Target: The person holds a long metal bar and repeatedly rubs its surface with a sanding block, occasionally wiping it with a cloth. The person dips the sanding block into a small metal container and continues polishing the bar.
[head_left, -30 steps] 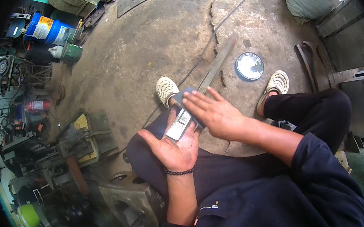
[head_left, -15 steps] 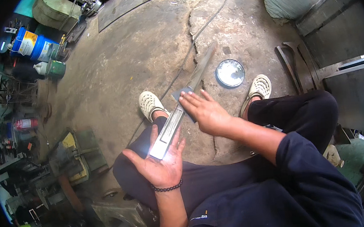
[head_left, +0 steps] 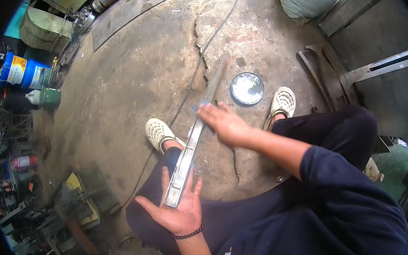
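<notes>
A long, flat metal bar (head_left: 186, 151) slants away from me, its near end bright and shiny and its far end dull. That near end rests on the upturned palm of my left hand (head_left: 179, 211), whose fingers are spread beneath and beside it. My right hand (head_left: 227, 125) lies across the bar's middle, fingers pressed together over a bluish-grey sheet of sandpaper (head_left: 196, 108). Most of the sheet is hidden under that hand, and motion smears it. On the concrete floor to the right of the bar stands a shallow round pan (head_left: 247, 89) with bright reflections in it.
A dark cable (head_left: 185, 93) runs along the floor past the bar. Curved metal pieces (head_left: 314, 78) lean near a grey cabinet (head_left: 373, 35) on the right. Blue buckets (head_left: 21, 72) stand at the far left, and machinery (head_left: 79, 195) crowds the near left.
My right hand and the sheet have shifted slightly over the bar. The bar has turned a little in my left palm. The whole view has also shifted slightly.
</notes>
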Demonstrator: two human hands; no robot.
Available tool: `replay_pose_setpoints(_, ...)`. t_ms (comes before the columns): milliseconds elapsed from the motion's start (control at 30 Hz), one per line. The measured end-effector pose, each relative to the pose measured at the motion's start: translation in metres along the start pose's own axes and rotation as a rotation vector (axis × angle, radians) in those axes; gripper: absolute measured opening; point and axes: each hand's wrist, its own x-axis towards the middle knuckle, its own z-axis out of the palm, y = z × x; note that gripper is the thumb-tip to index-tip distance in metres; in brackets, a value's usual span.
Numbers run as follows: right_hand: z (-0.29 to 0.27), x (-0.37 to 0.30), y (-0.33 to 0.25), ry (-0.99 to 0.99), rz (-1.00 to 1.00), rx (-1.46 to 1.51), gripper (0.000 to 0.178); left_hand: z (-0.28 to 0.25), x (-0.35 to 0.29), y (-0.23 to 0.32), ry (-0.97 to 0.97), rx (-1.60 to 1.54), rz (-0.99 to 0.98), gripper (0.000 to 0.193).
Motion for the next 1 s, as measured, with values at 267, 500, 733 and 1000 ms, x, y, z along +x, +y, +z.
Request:
replay_pose_setpoints(267,0.012,0.024,0.047,-0.109,0.008,-0.025,0.067,0.005,0.006,0.001,0.111,0.034,0.021,0.109)
replay_pose_setpoints(500,0.030,0.038,0.098,-0.193,-0.190,-0.025,0.076,0.013,0.011,0.002,0.227,0.061,0.014,0.112)
replay_pose_setpoints(733,0.028,0.040,0.086,-0.205,-0.499,0.048,0.069,0.012,0.015,0.008,0.298,0.076,0.043,0.114)
replay_pose_setpoints(1000,0.037,0.049,0.096,-0.183,-0.437,0.076,0.072,0.012,0.017,0.008,0.349,0.122,0.060,0.112)
